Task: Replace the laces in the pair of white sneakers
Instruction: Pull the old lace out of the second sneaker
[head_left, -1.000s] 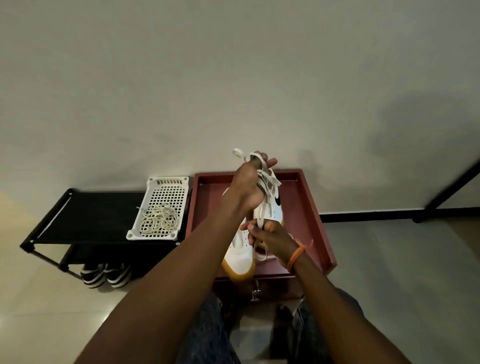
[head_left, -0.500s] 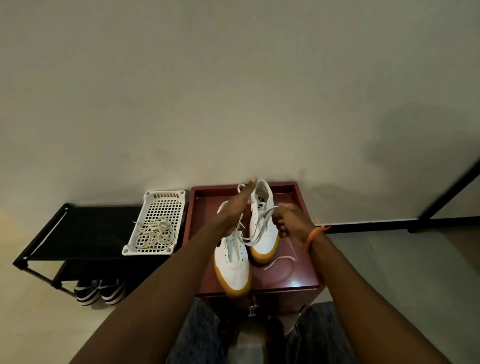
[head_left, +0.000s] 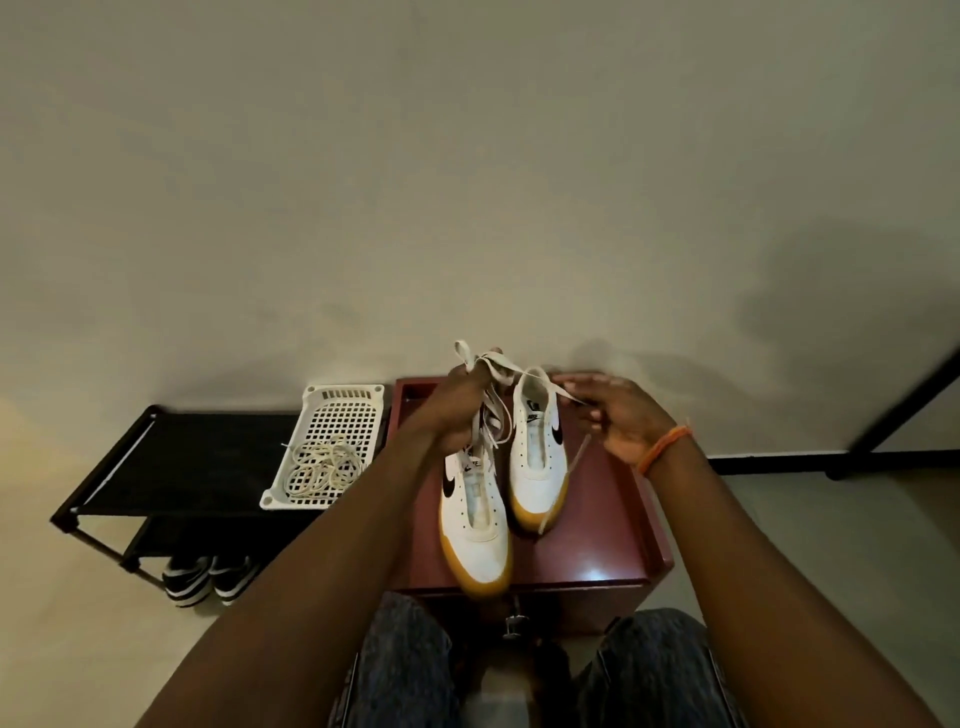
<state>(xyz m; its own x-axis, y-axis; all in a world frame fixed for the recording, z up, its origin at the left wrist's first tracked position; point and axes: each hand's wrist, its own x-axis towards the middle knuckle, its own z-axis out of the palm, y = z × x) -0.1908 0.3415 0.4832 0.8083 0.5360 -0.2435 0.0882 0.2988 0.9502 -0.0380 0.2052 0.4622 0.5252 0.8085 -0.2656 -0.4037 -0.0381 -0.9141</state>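
White leather sneakers, pair, gum-coloured soles: both stand on the maroon desk (head_left: 618, 551) at lower centre of the frame, toes toward the viewer. Left-hand sneaker (head_left: 475, 525): eyelets appear bare, tongue exposed. Right-hand sneaker (head_left: 535, 462): eyelets also look empty, though the upper rows are partly hidden behind the lace.

White flat lace (head_left: 491, 410), one bundle: gathered in the left hand (head_left: 454, 410), fingers curled round the loops above the sneakers. One strand runs rightward to the right hand (head_left: 621, 415), where it passes by the fingers (head_left: 584, 387); these lie mostly extended, and a firm pinch cannot be told. A loose end (head_left: 563, 483) hangs beside the right-hand sneaker.

Cream round laces (head_left: 324, 467), coiled: in the white perforated basket (head_left: 343, 400) on the black rack (head_left: 171, 452), centre left, untouched.

Progress, as judged: the removal stage looks finished or nearly so; the threading of any replacement lace is not begun on either sneaker. Which set is the replacement cannot be told.
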